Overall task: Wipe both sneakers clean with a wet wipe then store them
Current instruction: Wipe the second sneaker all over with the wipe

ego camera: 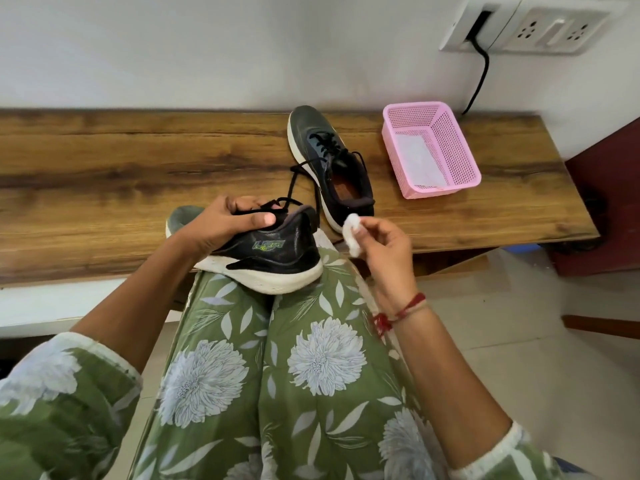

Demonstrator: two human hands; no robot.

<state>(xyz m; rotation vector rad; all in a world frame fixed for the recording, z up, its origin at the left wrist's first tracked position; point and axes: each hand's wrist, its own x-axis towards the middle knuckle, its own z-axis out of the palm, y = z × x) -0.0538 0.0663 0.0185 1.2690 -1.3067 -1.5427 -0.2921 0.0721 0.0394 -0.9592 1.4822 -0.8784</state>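
From the head camera, a person sits with legs in green flowered trousers [294, 375]; a black sneaker [277, 252] with a white sole rests on the knees, its heel to the right and its toe over the edge of the wooden bench [121, 174]; the left hand [225, 223] holds this shoe at the top, with the fingers curled round the opening and the black laces; the right hand [381, 244] is up just beside the heel, and its fingertips pinch a small, bunched white wet wipe [351, 233]; the wipe is near the shoe but not touching it; a red thread [405, 310] is tied on the right wrist; the other sneaker [332, 168] lies on the bench, toe toward the wall, laces loose; just to its right stands a pink basket [464, 147] with something white and flat [415, 157] inside; on the wall above it is a white socket plate [533, 26], and a black cord [481, 74] hangs down from it.
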